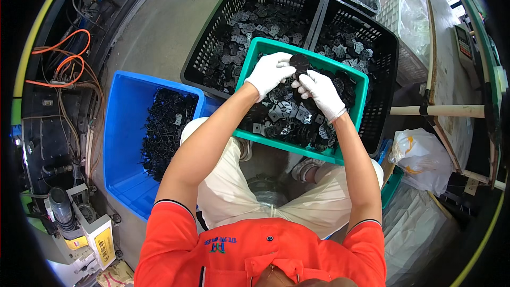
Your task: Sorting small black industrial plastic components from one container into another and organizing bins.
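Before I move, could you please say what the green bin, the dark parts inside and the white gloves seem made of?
Green bin: probably plastic, smooth and faintly glossy, evenly coloured throughout.
Dark parts: perhaps plastic, black with bright glints, though coated metal is possible.
White gloves: likely thin fabric, matte and softly creased.

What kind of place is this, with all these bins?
It looks like a factory or workshop, though I can't be sure. The green bin and the blue bin hold heaps of little dark parts, and machinery stands along the left side.
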A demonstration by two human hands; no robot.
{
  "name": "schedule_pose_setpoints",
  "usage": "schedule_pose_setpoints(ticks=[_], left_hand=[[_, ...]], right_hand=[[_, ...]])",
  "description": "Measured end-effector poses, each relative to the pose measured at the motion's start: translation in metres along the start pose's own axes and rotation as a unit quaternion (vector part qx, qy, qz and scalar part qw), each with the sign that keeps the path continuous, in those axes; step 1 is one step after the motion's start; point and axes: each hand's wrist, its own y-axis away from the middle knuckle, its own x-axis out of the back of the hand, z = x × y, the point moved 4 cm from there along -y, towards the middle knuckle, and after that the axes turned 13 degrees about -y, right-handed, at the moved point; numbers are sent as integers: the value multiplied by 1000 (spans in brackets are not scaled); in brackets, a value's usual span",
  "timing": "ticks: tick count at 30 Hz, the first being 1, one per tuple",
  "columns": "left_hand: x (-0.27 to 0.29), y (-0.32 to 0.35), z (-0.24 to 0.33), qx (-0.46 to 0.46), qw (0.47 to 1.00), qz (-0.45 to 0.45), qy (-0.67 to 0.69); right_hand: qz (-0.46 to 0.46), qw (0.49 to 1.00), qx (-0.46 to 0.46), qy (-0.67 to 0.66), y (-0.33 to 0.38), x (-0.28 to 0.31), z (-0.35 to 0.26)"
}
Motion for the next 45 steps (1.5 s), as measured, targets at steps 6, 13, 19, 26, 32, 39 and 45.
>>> schedule_pose_setpoints(ticks=[6,13,19,26,32,39,45], left_hand=[[2,-5,-3,23,999,47,16],[6,-12,-24,-62,924,80,-368],[-23,-4,-22,-87,868,61,-484],[-33,-10,-30,-55,863,104,-492],[-28,-15,-39,-49,911,120,-392],[-30,-21,-37,-112,942,73,-308],[-31,-13,1,-165,969,-6,-182]], right_hand=[[48,998,0,42,1,6,-8],[215,895,137,-367,-3,67,-30],[103,971,132,169,1,34,-17],[62,826,166,535,7,8,-1],[75,872,196,442,2,22,-14],[58,835,214,503,-2,11,4],[96,981,166,42,3,16,-20]])
